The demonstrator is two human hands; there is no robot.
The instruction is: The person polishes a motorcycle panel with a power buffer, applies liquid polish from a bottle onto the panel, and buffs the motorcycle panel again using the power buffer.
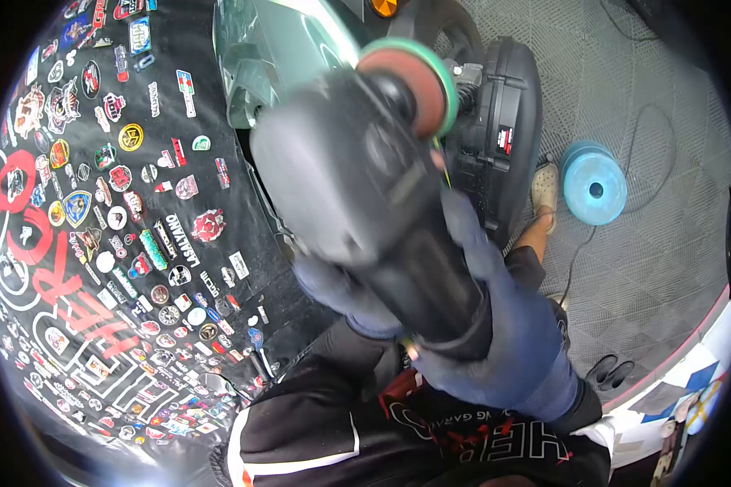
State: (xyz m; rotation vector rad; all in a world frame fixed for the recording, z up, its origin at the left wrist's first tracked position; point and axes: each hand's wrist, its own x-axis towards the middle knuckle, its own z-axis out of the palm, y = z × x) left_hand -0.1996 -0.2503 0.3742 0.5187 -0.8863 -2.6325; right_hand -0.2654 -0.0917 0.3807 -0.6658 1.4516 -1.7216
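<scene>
Head feed was bright enough, light mostly soft and even; I couldn't place the source. Glare sat on the green panel (292, 45), pale streaks along its curves, plus a bluish-white bloom at the bottom-left rim. Polisher (341, 170) came through soft, apparently motion blur, worst on the housing; left hand (337, 296) and right hand (516, 333) looked smeared too. Stickered black sheet (175, 49) read fairly sharp, squeezed toward the left edge. Floor (674, 150) texture stayed readable. I got heavy fisheye: bowed lines, black corners.
</scene>
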